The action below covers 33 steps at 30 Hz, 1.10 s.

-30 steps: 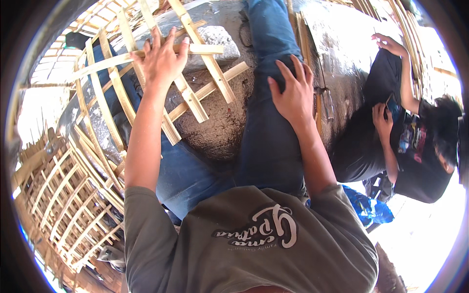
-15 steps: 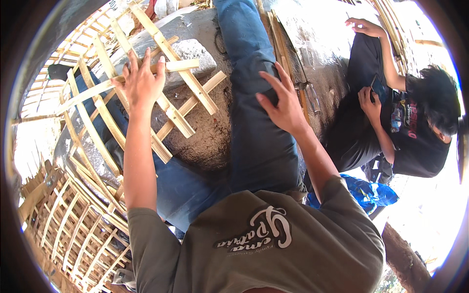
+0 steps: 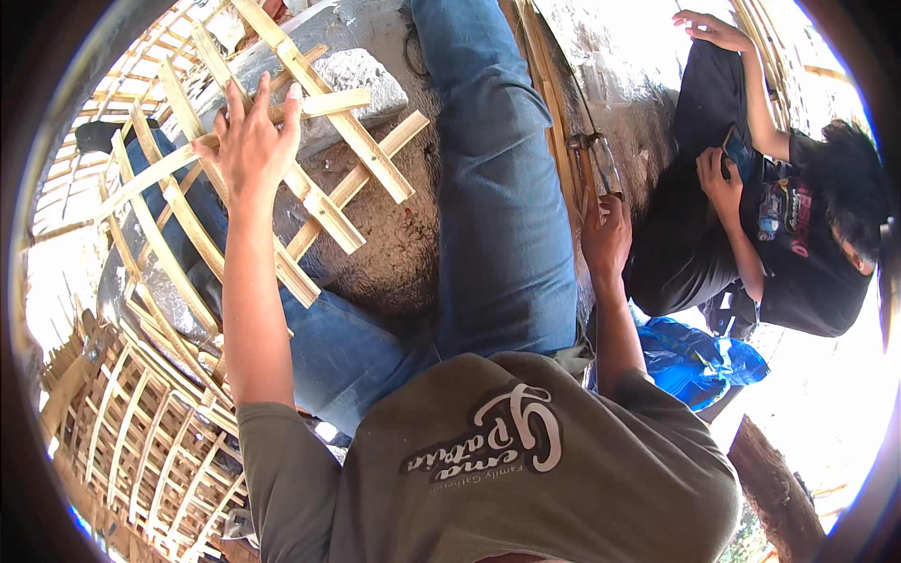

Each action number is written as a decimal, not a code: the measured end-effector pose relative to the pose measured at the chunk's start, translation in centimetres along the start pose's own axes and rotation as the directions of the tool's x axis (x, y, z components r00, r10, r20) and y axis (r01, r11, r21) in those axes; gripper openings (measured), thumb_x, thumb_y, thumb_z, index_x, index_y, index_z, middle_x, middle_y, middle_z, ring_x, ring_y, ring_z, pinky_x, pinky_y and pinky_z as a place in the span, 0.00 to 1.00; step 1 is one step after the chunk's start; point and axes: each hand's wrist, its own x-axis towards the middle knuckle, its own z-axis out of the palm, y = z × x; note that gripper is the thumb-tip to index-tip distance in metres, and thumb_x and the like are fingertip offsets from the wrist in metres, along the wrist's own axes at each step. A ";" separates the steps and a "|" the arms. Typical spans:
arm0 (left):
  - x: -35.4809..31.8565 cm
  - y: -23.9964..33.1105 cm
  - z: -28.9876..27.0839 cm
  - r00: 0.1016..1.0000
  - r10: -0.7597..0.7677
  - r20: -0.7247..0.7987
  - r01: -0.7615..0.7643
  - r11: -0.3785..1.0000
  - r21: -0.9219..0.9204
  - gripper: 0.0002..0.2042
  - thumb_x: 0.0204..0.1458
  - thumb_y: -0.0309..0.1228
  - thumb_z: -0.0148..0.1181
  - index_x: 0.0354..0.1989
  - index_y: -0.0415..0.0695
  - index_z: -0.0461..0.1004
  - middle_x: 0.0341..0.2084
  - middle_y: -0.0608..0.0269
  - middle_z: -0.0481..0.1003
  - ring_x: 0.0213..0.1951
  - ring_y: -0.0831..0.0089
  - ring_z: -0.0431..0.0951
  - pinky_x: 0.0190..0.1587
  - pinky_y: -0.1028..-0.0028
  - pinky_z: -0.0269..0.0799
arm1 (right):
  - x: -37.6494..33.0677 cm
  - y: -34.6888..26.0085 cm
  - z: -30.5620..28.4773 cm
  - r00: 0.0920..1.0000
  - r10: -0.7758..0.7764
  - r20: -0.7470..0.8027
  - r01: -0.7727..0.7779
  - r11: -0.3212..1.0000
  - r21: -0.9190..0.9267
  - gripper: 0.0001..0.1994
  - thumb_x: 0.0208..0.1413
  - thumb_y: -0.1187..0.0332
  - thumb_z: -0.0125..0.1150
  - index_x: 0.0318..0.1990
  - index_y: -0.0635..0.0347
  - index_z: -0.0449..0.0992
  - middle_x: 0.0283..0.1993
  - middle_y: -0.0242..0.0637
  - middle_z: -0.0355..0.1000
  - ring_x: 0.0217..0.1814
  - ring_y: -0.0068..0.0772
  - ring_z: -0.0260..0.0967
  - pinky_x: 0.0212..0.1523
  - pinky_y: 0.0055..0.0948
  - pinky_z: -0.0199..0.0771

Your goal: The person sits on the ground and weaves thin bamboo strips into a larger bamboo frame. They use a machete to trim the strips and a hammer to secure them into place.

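My left hand (image 3: 251, 141) lies over a lattice of split bamboo slats (image 3: 324, 202), its fingers stretched and spread. One crosswise slat (image 3: 333, 102) passes beneath it and sticks out beyond my fingers. The lattice lies over my bent left leg and next to a pale stone block (image 3: 361, 89). Beside my right thigh, my right hand (image 3: 608, 233) is low with its fingers curled round the lower handle of a hammer (image 3: 586, 164). The fingertips are partly hidden. A shiny metal tool (image 3: 605, 164), its kind unclear, lies against the hammer.
Another person (image 3: 798, 216) sits close on the right, holding a phone (image 3: 737, 150). A blue plastic bag (image 3: 704, 361) lies behind my right arm. Long bamboo strips (image 3: 544, 94) run along my right leg. A woven bamboo panel (image 3: 155, 441) stands at lower left.
My right hand has moved from above my right thigh, fingers spread, down to the hammer on the right, and its fingers have curled. My left hand stays on the lattice. The view has shifted slightly.
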 end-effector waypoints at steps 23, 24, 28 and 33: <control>0.3 0.1 0.7 1.000 -0.005 -0.022 0.006 1.000 0.026 0.34 0.63 0.68 0.32 0.74 0.70 0.59 0.77 0.56 0.50 0.71 0.42 0.60 0.66 0.20 0.34 | 0.2 3.0 0.5 0.969 0.053 0.242 -0.041 0.998 -0.053 0.15 0.56 0.64 0.63 0.49 0.59 0.80 0.42 0.55 0.79 0.47 0.61 0.77 0.48 0.52 0.76; 0.3 0.0 0.9 1.000 -0.008 -0.025 0.008 0.999 0.035 0.33 0.63 0.68 0.33 0.74 0.71 0.59 0.77 0.57 0.51 0.71 0.41 0.60 0.66 0.20 0.35 | 0.3 1.3 -0.5 0.952 0.097 0.291 -0.053 0.986 -0.156 0.15 0.56 0.63 0.63 0.49 0.59 0.81 0.41 0.54 0.79 0.46 0.60 0.78 0.48 0.51 0.76; 0.1 -0.4 0.9 1.000 -0.018 -0.010 0.018 0.999 0.028 0.34 0.63 0.68 0.32 0.74 0.70 0.59 0.77 0.56 0.50 0.71 0.42 0.59 0.66 0.20 0.33 | 2.9 -3.0 -4.5 0.946 0.125 0.298 -0.035 0.956 -0.291 0.15 0.57 0.58 0.65 0.46 0.57 0.82 0.39 0.51 0.81 0.45 0.56 0.79 0.46 0.49 0.78; 0.1 0.1 0.1 0.999 -0.023 0.025 0.022 1.000 0.008 0.36 0.63 0.69 0.29 0.74 0.67 0.59 0.77 0.55 0.50 0.72 0.42 0.58 0.67 0.22 0.31 | 13.5 -3.2 -4.6 0.987 -0.155 0.028 0.156 0.988 -0.018 0.17 0.56 0.54 0.67 0.44 0.56 0.85 0.35 0.46 0.82 0.40 0.52 0.81 0.46 0.43 0.79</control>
